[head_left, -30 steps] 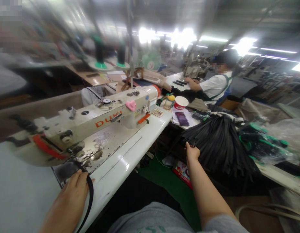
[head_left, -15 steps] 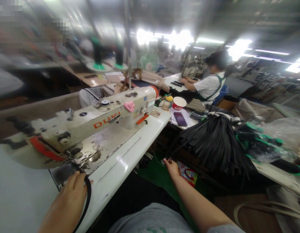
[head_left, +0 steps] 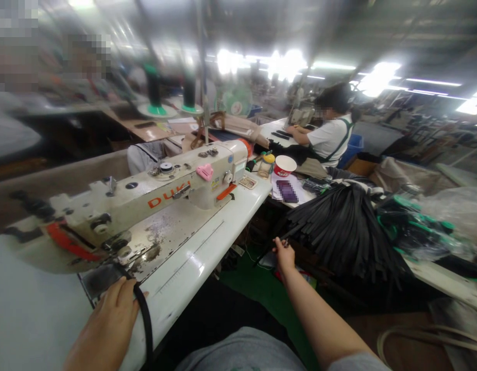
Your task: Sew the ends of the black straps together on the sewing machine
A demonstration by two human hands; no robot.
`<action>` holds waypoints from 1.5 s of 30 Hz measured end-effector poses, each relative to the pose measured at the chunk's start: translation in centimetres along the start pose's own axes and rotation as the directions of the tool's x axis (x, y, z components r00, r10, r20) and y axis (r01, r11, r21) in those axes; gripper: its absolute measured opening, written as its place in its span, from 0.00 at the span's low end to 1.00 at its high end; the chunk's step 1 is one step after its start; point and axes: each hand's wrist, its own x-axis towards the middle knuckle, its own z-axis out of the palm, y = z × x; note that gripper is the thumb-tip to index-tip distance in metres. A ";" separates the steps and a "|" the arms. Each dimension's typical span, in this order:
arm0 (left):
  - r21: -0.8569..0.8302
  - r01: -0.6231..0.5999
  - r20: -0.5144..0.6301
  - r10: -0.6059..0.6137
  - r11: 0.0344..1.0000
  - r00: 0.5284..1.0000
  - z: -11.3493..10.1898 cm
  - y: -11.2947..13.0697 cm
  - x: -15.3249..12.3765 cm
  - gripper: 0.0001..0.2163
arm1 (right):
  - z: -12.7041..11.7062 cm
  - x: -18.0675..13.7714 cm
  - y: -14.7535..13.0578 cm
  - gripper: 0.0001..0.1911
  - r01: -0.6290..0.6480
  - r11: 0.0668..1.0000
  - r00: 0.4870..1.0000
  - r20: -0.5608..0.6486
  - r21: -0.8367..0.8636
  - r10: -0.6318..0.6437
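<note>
At the near left, my left hand [head_left: 113,314] rests on the white sewing table just before the needle area of the sewing machine [head_left: 172,193]. Its fingers hold a narrow black strap [head_left: 145,314], which comes from under the presser foot and curves down over the table's edge. Out to the right, over the green floor, my right hand [head_left: 285,256] has its fingers closed. Something small and dark shows among them, too small to make out. That hand is beside a hanging bundle of black straps [head_left: 346,232].
Beyond the machine are a red and white tub [head_left: 285,165], a jar [head_left: 266,166] and a purple pixelated item [head_left: 287,190]. Plastic-wrapped green and black spools [head_left: 416,221] lie at the right. A co-worker [head_left: 333,129] sits at another machine behind.
My right hand has moved slightly up and to the right, closer to the bundle. The strap's loose end has swung right below my left hand, which stays in place.
</note>
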 end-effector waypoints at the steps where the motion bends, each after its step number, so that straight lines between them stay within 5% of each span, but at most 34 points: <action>1: 0.009 0.004 -0.022 -0.003 1.000 1.000 0.0 0.4 0.0 0.15 | 0.5 -1.5 1.2 0.22 -0.025 0.999 0.998 0.061 -0.021 0.026; 5: 0.030 0.019 -0.088 -0.016 0.999 0.996 -0.9 1.9 0.2 0.15 | 1.5 -4.9 4.3 0.18 -0.101 0.990 0.970 0.211 -0.096 0.120; 13: 0.040 0.006 -0.158 0.000 0.999 0.987 -0.8 2.8 0.1 0.15 | 0.1 1.7 -1.4 0.32 0.040 0.999 0.999 -0.003 -0.001 -0.040; 20: 0.072 -0.044 -0.121 0.053 0.996 0.991 -0.5 2.0 -0.4 0.15 | 1.9 -3.4 0.4 0.27 -0.017 0.996 0.974 0.223 -0.083 0.035; 27: 0.233 0.049 -0.036 -0.042 0.971 0.998 -3.0 5.0 0.5 0.18 | 1.4 -2.3 -3.5 0.35 0.061 0.993 0.987 0.154 -0.096 -0.046; 33: 0.187 0.063 0.041 -0.072 0.980 0.997 -4.4 5.8 1.9 0.19 | 2.2 -4.5 -2.7 0.31 0.158 0.936 0.913 0.408 -0.313 -0.018; 41: 0.105 0.113 0.113 -0.125 0.988 0.986 -5.4 6.1 2.4 0.16 | 2.5 -6.3 -6.1 0.38 0.304 0.875 0.899 0.419 -0.378 -0.131; 45: 0.059 0.134 0.104 -0.139 0.989 0.985 -5.7 6.2 2.5 0.15 | 4.0 -8.6 -7.4 0.38 0.454 0.783 0.836 0.507 -0.425 -0.209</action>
